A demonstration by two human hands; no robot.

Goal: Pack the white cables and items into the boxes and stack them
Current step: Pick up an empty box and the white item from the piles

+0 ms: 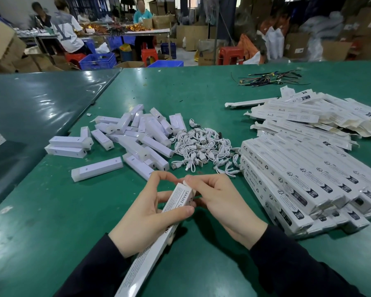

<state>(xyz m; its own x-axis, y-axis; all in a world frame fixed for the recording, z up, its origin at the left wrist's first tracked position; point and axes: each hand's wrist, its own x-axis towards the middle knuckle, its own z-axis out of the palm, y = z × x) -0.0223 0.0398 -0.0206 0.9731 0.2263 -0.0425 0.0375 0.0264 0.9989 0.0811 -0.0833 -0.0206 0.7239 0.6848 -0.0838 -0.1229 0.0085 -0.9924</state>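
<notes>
White box [159, 230] runs from 7 to 1 o'clock, gripped along its side by the left hand [146, 215]; right hand [219, 202] pinches its far end flap, nearer the stack [298, 185] at 3.

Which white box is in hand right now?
The long white printed box, gripped by the left hand while the right hand pinches its end flap; all others lie on the table.

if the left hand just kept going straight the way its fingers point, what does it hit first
Probably the white items: the left hand, gripping the box, points up and away across the green table, and the nearest white item lies just beyond its fingertips. Depth is hard to judge from one view.
</notes>
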